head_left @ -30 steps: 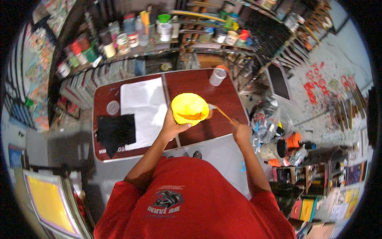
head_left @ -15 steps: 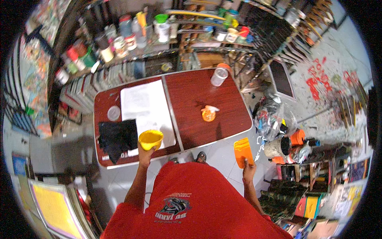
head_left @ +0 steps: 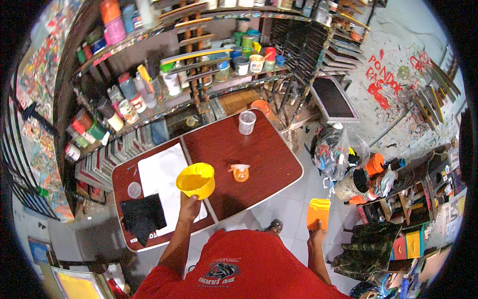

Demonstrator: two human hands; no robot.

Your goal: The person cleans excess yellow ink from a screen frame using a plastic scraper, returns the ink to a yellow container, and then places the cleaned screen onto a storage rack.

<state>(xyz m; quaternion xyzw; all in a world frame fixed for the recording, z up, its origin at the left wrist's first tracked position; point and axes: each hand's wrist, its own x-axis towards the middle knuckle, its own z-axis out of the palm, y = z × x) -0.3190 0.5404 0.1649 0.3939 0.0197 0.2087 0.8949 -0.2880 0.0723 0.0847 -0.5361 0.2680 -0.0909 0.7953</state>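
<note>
My left hand (head_left: pixel 189 203) grips a yellow plastic container (head_left: pixel 194 184) with yellow contents, held above the near part of a wood-patterned table (head_left: pixel 269 164). My right hand (head_left: pixel 315 230) is closed on an orange flat scraper (head_left: pixel 317 210) smeared with yellow, held beside the table's right end over the tiled floor. White paper (head_left: pixel 157 164) and a crumpled black cloth (head_left: pixel 137 217) lie on the table's left half. A small orange container (head_left: pixel 241 174), a clear round lid (head_left: pixel 134 190) and a translucent cup (head_left: pixel 247 123) also stand or lie on the table.
Shelves of paint containers (head_left: pixel 129 107) and stacked screen frames (head_left: pixel 102 169) line the back. A bagged heap (head_left: pixel 331 152), buckets (head_left: pixel 348 187) and camouflage fabric (head_left: pixel 363 249) are at the right. More frames (head_left: pixel 74 284) lean at the lower left.
My hands moved apart from over the table; my right hand swung down and right with the orange scraper. The left rose slightly since half a second ago, and my view shifted.
</note>
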